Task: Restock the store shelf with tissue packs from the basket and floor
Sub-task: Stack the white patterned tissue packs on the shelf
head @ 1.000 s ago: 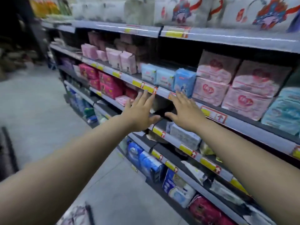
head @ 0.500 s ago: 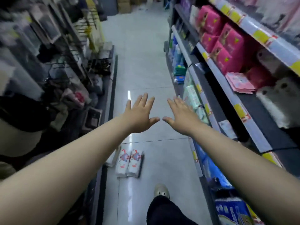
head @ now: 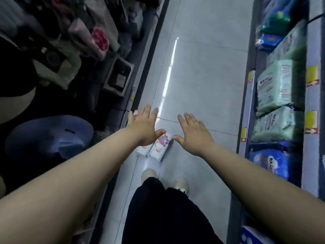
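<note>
White tissue packs (head: 159, 147) with a red and blue mask print lie side by side on the grey floor, close to the base of the left-hand rack. My left hand (head: 144, 126) hovers over them with fingers spread and covers their far ends. My right hand (head: 193, 132) is stretched out flat just to the right of the packs, fingers apart, holding nothing. No basket shows in this view.
The store shelf (head: 246, 110) on the right holds green packs (head: 274, 88) and blue packs (head: 269, 161). A dark rack (head: 119, 74) of goods lines the left side. My shoes (head: 179, 185) and dark trousers stand on the aisle floor (head: 198, 76) just behind the packs.
My view has swung from the shelf front down to the aisle floor. The tissue packs now lie right under my left hand, and both hands stay spread and empty.
</note>
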